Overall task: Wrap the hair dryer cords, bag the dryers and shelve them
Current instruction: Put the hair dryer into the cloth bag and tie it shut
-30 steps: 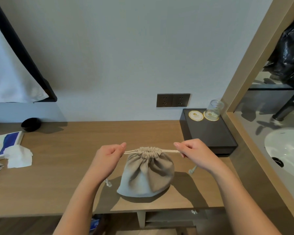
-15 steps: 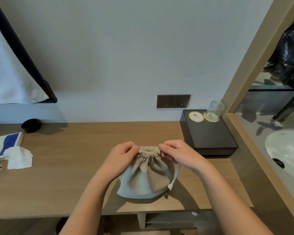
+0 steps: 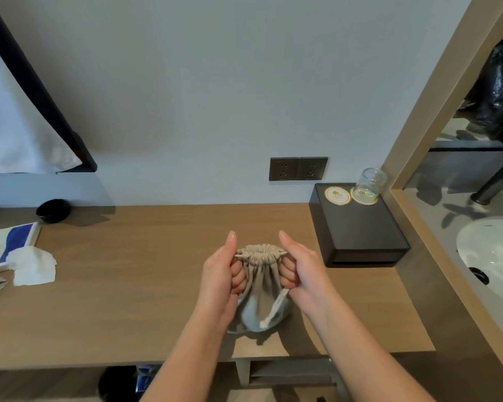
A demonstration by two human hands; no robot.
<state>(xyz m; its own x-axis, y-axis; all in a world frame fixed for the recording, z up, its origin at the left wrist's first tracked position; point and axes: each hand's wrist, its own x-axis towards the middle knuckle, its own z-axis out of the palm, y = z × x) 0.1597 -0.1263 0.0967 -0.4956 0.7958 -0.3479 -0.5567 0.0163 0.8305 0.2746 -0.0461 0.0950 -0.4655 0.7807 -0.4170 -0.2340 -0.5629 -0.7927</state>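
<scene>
Now my left hand (image 3: 219, 274) and right hand (image 3: 307, 271) clasp the cinched neck of the bag (image 3: 251, 311) near the front edge of the counter (image 3: 128, 300), likely to lift it closed.

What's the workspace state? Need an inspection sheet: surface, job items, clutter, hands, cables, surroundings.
Surface: wooden counter, with the bag near its front edge.
Job's things: drawstring bag stands on the counter with its mouth cinched shut; no dryer visible.
Clutter: tissue, blue-and-white box and black bowl at far left; black box at right carries a coaster and a glass.
Hands: left hand and right hand both grip the bag's neck, fingers curled, thumbs up.
Cables: no dryer cord seen; drawstring end hangs down the bag's right side.
Surroundings: wall socket with nothing plugged in; sink and tap at right.
</scene>
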